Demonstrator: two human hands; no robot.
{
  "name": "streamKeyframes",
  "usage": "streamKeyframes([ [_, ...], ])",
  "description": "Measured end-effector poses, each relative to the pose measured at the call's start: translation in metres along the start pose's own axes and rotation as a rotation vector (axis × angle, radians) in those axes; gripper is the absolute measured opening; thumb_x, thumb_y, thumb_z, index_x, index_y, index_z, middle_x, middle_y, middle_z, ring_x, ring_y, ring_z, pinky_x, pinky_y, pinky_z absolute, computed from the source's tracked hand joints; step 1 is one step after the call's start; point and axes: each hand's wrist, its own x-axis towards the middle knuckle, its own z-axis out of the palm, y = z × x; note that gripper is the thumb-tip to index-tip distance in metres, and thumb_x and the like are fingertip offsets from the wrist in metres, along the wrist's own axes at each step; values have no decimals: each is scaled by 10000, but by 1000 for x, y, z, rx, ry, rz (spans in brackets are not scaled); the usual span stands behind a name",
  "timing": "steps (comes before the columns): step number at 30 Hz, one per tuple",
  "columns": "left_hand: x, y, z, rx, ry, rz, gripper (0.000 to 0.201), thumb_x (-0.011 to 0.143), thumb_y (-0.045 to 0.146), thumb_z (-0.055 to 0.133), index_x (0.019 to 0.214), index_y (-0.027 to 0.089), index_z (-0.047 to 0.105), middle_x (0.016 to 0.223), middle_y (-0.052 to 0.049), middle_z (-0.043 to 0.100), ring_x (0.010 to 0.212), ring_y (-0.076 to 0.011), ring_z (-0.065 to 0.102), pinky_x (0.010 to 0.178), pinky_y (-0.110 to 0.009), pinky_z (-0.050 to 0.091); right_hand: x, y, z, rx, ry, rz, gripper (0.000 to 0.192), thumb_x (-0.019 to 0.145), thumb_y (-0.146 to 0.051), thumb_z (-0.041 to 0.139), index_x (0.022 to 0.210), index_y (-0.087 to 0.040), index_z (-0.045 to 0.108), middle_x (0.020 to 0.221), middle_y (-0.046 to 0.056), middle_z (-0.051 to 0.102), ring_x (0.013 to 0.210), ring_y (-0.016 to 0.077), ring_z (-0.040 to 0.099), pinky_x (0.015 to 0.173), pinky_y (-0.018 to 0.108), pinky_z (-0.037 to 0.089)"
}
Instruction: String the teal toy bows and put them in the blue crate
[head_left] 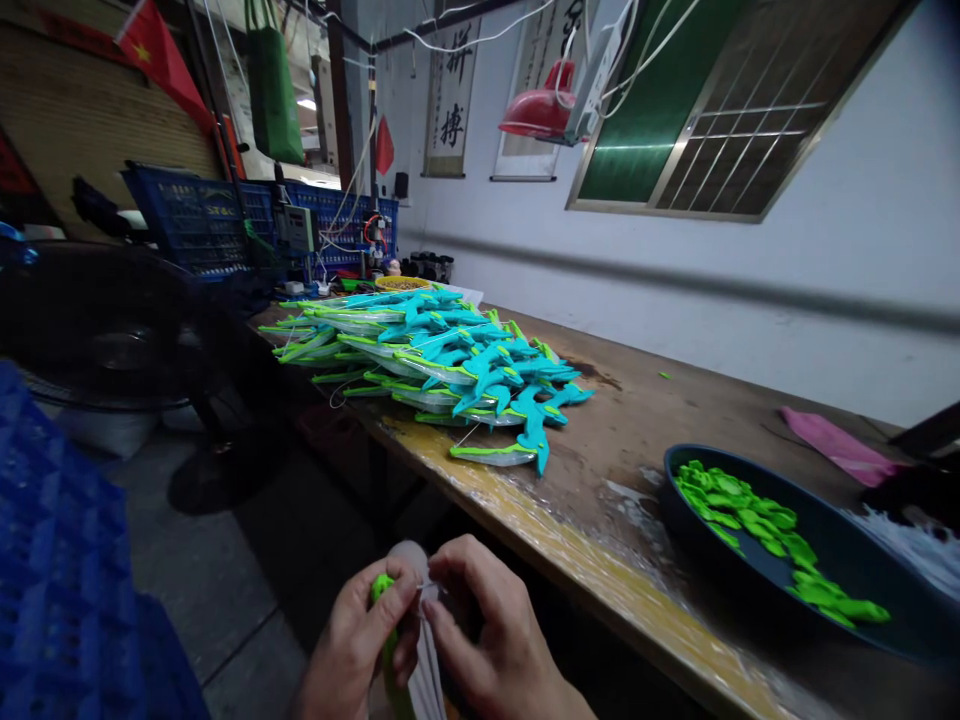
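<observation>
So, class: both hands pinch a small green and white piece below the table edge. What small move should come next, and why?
Probably press the green plastic piece further onto the translucent white part: the left hand and right hand pinch them together at their join, which looks unfinished beside the stacked turquoise and green toys.

1. Two hands, the left hand [356, 640] and the right hand [495, 640], near the bottom centre.
2. One green and clear piece [390, 640] pinched between them.
3. One wooden table [645, 420] running from near right to far left.
4. One heap of teal and green toy pieces [442, 370] at the far middle; perhaps several dozen, too overlapped to count.
5. One dark bowl [847, 550] at the near right.
6. Roughly thirty small green parts [750, 520] inside it.
7. One pink cloth [836, 445] at the far right.
8. One black fan [105, 330] on the left.
</observation>
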Motion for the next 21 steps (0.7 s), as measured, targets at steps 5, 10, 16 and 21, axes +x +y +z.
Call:
streamKeyframes([
  [5,-2,2,3,25,11,3,410,848,563,694,742,187,568,479,65,443,408,-71,372,415,-180,316,4,-1,3,40,16,-6,131,851,-80,483,857,-205,522,808,0,535,679,116,515,591,216,403],
  [10,-2,1,2,25,22,8,400,852,543,699,731,186,563,485,65,442,413,-70,369,419,-178,318,5,-2,-2,-9,-53,-3,149,783,-53,472,804,-200,491,760,-6,508,659,122,498,574,226,367],
  [16,1,-2,-2,50,15,30,414,854,558,689,721,187,562,475,66,432,398,-75,373,409,-185,335,3,-4,-13,-85,-89,33,151,759,-59,451,794,-204,478,735,-11,506,635,120,482,556,225,356],
  [21,6,-1,-4,63,-16,34,420,861,569,678,734,183,570,484,67,428,406,-73,367,407,-183,322,2,-5,-18,-139,-81,-21,153,774,-63,437,812,-205,481,738,-6,506,635,120,487,548,223,352],
])
